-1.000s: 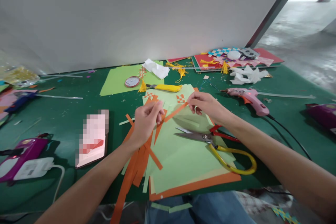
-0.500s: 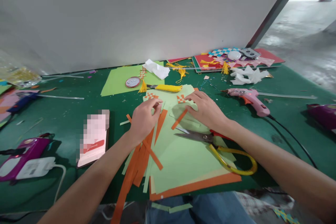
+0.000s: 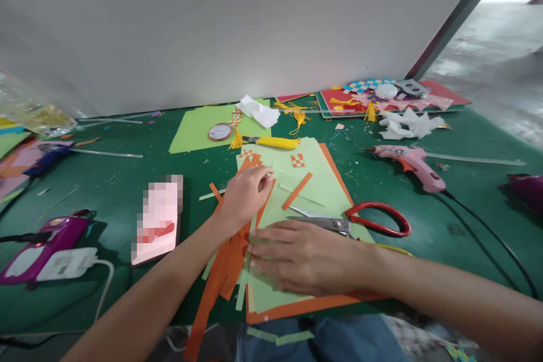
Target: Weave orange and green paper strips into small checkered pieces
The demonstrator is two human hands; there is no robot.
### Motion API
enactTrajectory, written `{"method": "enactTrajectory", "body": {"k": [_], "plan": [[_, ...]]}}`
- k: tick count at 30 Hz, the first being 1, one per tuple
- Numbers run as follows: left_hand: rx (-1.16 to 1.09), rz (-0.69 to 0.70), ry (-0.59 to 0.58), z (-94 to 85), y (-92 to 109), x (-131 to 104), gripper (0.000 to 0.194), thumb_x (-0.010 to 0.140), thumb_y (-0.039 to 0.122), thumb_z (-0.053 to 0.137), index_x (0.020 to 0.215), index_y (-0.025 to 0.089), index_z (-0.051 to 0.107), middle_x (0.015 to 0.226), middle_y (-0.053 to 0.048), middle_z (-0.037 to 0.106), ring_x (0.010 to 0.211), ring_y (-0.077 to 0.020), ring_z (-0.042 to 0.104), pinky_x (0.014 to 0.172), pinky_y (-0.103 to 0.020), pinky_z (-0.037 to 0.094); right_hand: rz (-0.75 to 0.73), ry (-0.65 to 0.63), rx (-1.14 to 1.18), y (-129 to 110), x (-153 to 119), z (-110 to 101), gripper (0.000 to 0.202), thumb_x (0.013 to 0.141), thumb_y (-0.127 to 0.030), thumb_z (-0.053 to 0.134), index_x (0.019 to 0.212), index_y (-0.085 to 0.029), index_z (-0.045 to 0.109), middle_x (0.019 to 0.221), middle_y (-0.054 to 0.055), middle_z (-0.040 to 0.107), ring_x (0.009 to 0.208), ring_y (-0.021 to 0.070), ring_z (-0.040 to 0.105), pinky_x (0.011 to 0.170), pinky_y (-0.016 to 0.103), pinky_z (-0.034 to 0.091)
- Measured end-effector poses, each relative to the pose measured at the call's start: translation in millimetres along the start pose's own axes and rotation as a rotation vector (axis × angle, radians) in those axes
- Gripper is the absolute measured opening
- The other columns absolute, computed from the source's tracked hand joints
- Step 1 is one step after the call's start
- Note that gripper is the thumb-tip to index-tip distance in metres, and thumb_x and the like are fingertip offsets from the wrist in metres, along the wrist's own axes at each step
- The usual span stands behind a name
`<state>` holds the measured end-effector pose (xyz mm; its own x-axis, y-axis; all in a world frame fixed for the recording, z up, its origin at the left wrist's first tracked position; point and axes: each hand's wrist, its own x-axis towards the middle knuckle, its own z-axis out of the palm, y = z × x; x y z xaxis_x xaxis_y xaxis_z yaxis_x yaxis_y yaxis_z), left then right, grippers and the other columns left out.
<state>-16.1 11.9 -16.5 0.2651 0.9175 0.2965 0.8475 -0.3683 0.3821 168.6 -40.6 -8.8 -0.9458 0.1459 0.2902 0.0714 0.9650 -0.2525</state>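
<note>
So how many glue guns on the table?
2: a pink glue gun toward the right, and a blue glue gun at far left. Others could be hidden under the clutter.

We see a pile of pale green paper (image 3: 330,172) lying flat, its sheets not quite lined up. Lots of orange strips (image 3: 232,271) make a messy heap at eight o'clock from its middle, some crossing over others. One short orange strip (image 3: 297,191) lies alone on the pile, toward twelve o'clock, tipped to one o'clock.
</note>
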Motion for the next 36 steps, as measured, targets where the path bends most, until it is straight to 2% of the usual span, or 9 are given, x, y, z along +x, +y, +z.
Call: {"method": "enactTrajectory", "body": {"k": [7,14,18,21,24,26,28,32,36], "plan": [[0.011,-0.004,-0.003,0.8,1.1,0.0,0.022,0.091,0.024,0.048,0.102,0.018,0.065,0.098,-0.006,0.072,0.091,-0.0204,0.066,0.080,-0.030,0.046,-0.050,0.028,0.013,-0.6,-0.8,9.2,0.026,0.097,-0.015,0.040,0.110,-0.012,0.063,0.118,0.011,0.066,0.122,0.0185,0.050,0.091,0.033,0.046],[0.026,-0.018,-0.007,1.9,1.0,-1.1,0.021,0.090,0.024,0.049,0.102,0.019,0.066,0.097,-0.006,0.072,0.089,-0.0202,0.065,0.077,-0.029,0.046,-0.054,0.046,-0.019,-0.4,-0.2,7.6,0.025,0.097,-0.014,0.041,0.102,-0.014,0.065,0.097,0.010,0.069,0.097,0.0186,0.058,0.074,0.031,0.047],[-0.062,0.000,-0.001,-1.3,5.0,-1.9,0.020,0.091,0.027,0.049,0.098,0.019,0.066,0.093,-0.004,0.072,0.085,-0.0189,0.065,0.076,-0.028,0.045,-0.033,0.090,0.128,2.1,1.1,7.1,0.027,0.095,-0.011,0.042,0.107,-0.012,0.065,0.090,0.008,0.069,0.088,0.0186,0.059,0.074,0.031,0.047],[-0.294,0.022,-0.069,-7.5,10.9,-2.4,0.024,0.093,0.032,0.046,0.093,0.019,0.067,0.080,-0.001,0.071,0.076,-0.0151,0.064,0.072,-0.024,0.045,0.164,0.301,0.370,8.5,0.2,0.4,0.024,0.092,-0.013,0.048,0.107,-0.014,0.067,0.089,0.007,0.070,0.083,0.0161,0.061,0.074,0.028,0.049],[-0.549,0.029,-0.182,-13.2,16.3,-3.5,0.038,0.097,0.036,0.037,0.083,0.017,0.067,0.078,-0.001,0.070,0.075,-0.0135,0.064,0.071,-0.022,0.046,0.493,0.564,0.610,21.6,-3.9,-14.8,0.020,0.089,-0.017,0.056,0.105,-0.017,0.068,0.088,0.004,0.069,0.076,0.0122,0.062,0.068,0.024,0.050],[-0.683,0.006,-0.248,-14.9,19.0,-4.7,0.042,0.098,0.038,0.035,0.077,0.016,0.065,0.075,-0.002,0.069,0.072,-0.0130,0.064,0.069,-0.022,0.047,0.699,0.694,0.700,33.0,-8.2,-25.2,0.018,0.087,-0.021,0.059,0.102,-0.019,0.068,0.088,0.002,0.066,0.074,0.0110,0.061,0.065,0.023,0.049],[-0.772,-0.036,-0.331,-15.3,21.2,-5.9,0.040,0.096,0.040,0.039,0.076,0.015,0.063,0.073,-0.002,0.068,0.063,-0.0120,0.063,0.060,-0.021,0.047,0.812,0.808,0.734,43.8,-12.0,-32.0,0.021,0.083,-0.023,0.065,0.103,-0.018,0.068,0.079,0.000,0.061,0.065,0.0093,0.055,0.056,0.021,0.046],[-0.799,-0.102,-0.411,-15.5,24.8,-7.0,0.031,0.092,0.039,0.049,0.079,0.015,0.064,0.072,-0.002,0.066,0.050,-0.0090,0.056,0.045,-0.019,0.041,0.855,0.907,0.858,54.9,-13.9,-34.1,0.027,0.082,-0.029,0.065,0.106,-0.016,0.066,0.073,-0.001,0.058,0.058,0.0087,0.050,0.051,0.023,0.044],[-0.818,-0.133,-0.380,-15.8,25.7,-5.9,0.029,0.092,0.039,0.051,0.080,0.015,0.063,0.069,-0.001,0.066,0.046,-0.0078,0.056,0.046,-0.019,0.042,0.873,0.823,1.026,54.9,-11.4,-30.5,0.043,0.081,-0.037,0.066,0.119,-0.017,0.060,0.081,0.002,0.063,0.066,0.0122,0.056,0.052,0.024,0.046]]}}
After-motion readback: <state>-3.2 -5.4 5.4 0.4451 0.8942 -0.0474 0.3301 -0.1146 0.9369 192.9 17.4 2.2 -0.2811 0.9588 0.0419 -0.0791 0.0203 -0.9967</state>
